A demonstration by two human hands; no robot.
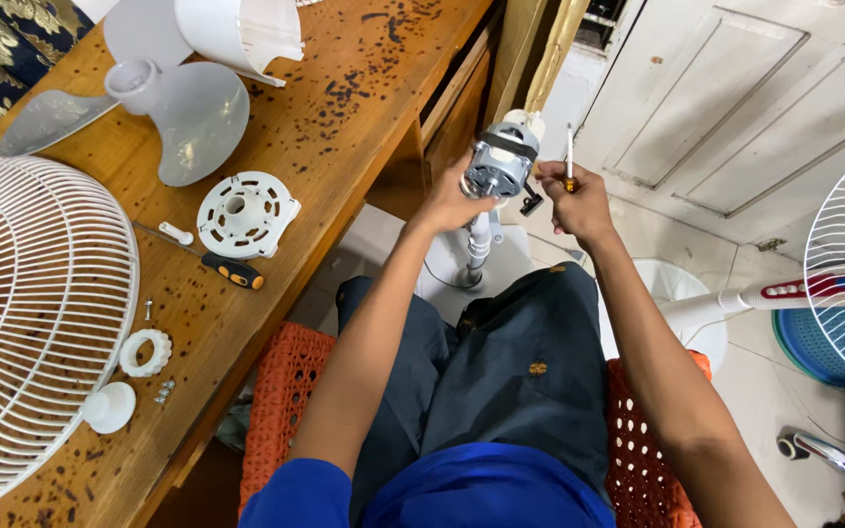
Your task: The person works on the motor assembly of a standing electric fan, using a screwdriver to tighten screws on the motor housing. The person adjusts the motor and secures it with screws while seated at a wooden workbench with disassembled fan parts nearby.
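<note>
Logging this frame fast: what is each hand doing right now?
Left hand: closed around the fan motor on its stand.
Right hand: closed on a small screwdriver, held upright beside the motor.

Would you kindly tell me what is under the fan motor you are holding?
Under the fan motor, gripped by the left hand, a white stand pole runs down to a round white base on the floor. Your knees hide part of the base.

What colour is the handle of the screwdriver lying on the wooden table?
Black with orange bands; the screwdriver shows in the head view, beside the round white plastic cover.
</note>
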